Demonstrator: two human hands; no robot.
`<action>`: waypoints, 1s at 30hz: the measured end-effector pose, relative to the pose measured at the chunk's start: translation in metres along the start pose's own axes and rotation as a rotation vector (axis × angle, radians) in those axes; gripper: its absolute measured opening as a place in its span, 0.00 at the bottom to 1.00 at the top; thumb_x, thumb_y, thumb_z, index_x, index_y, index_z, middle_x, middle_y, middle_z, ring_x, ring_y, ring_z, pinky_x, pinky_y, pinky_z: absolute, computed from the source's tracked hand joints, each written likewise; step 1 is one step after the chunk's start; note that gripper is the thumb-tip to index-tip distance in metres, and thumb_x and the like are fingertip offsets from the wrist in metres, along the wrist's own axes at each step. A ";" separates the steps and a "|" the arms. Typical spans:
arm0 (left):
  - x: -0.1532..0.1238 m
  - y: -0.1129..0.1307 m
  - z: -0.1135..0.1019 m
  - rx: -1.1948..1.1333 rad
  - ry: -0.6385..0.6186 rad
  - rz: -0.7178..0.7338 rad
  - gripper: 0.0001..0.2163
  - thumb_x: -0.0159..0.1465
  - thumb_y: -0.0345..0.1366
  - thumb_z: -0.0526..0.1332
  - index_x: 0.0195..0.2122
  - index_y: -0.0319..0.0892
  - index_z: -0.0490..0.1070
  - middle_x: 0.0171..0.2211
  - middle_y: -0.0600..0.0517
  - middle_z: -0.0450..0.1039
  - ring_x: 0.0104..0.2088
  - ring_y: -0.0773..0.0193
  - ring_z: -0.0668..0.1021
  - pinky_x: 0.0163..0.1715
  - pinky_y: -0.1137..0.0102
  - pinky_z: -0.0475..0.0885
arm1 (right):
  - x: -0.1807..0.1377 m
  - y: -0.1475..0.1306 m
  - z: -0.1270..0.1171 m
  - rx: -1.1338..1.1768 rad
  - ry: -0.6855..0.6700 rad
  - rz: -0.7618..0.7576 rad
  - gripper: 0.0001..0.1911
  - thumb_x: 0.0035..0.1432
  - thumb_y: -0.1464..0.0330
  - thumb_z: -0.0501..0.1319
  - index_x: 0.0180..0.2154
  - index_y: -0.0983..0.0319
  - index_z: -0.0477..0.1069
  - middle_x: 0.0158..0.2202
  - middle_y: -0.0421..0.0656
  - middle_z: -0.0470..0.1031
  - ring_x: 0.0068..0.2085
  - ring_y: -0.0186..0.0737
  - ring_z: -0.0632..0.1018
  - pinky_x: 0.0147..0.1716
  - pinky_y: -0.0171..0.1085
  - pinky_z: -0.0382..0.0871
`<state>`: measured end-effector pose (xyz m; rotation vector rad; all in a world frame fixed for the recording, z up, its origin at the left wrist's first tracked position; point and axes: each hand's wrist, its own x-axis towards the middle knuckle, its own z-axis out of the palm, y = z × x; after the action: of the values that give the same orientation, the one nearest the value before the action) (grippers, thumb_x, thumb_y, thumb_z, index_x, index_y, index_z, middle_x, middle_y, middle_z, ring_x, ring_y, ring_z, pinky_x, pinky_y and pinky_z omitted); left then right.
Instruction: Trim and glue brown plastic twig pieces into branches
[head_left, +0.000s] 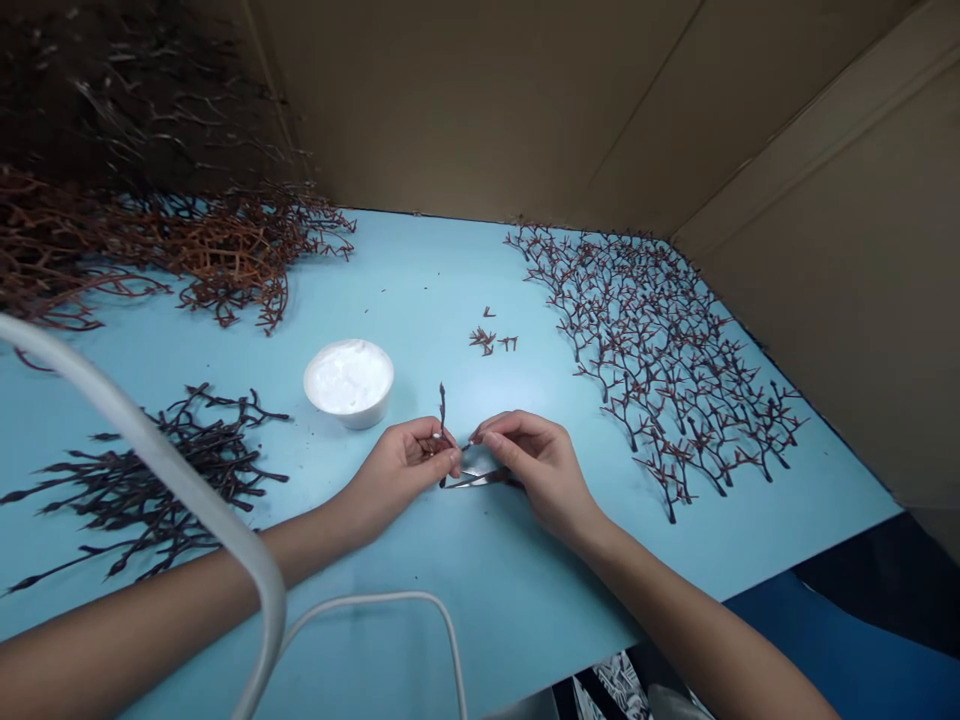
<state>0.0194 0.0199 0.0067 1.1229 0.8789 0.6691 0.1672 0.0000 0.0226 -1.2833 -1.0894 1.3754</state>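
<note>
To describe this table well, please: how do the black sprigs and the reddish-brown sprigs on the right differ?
The black sprigs lie in a loose heap; the reddish-brown sprigs are spread evenly. The black sprigs look longer, the reddish-brown sprigs shorter and more forked. Both are thin and branching, on the blue table.

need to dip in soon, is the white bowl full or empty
Nearly full: white paste fills the white bowl almost to its rim, and no bare bottom shows.

A thin dark-red forked twig (442,410) stands upright, its lower end touched by slim steel tweezers (484,479) lying nearly level.
</note>
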 end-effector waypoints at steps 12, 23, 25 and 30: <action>-0.001 0.003 0.002 0.036 0.037 -0.033 0.06 0.50 0.34 0.57 0.21 0.39 0.61 0.17 0.57 0.64 0.22 0.71 0.66 0.25 0.75 0.61 | 0.000 -0.005 -0.004 -0.327 -0.074 -0.135 0.08 0.47 0.66 0.57 0.21 0.63 0.66 0.23 0.42 0.68 0.24 0.33 0.68 0.23 0.33 0.62; -0.001 0.002 0.002 0.031 0.059 -0.041 0.07 0.49 0.35 0.58 0.21 0.40 0.60 0.17 0.57 0.64 0.21 0.71 0.67 0.24 0.75 0.61 | 0.001 -0.005 -0.004 -0.294 -0.067 -0.057 0.10 0.46 0.64 0.58 0.21 0.64 0.66 0.22 0.42 0.68 0.24 0.33 0.68 0.23 0.35 0.64; -0.001 0.002 0.002 0.026 0.059 -0.041 0.07 0.49 0.35 0.58 0.21 0.40 0.60 0.17 0.57 0.64 0.21 0.71 0.67 0.24 0.75 0.61 | 0.001 -0.004 -0.004 -0.296 -0.069 -0.047 0.10 0.46 0.63 0.58 0.22 0.64 0.66 0.22 0.42 0.68 0.24 0.33 0.68 0.23 0.35 0.64; 0.000 0.002 0.002 0.022 0.065 -0.036 0.07 0.49 0.35 0.58 0.20 0.40 0.59 0.17 0.57 0.64 0.22 0.70 0.68 0.24 0.74 0.62 | 0.002 -0.003 -0.003 -0.290 -0.065 -0.034 0.11 0.46 0.62 0.58 0.22 0.64 0.66 0.22 0.41 0.68 0.24 0.33 0.69 0.23 0.35 0.64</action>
<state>0.0212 0.0193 0.0088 1.1070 0.9622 0.6708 0.1702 0.0023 0.0247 -1.4256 -1.3880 1.2746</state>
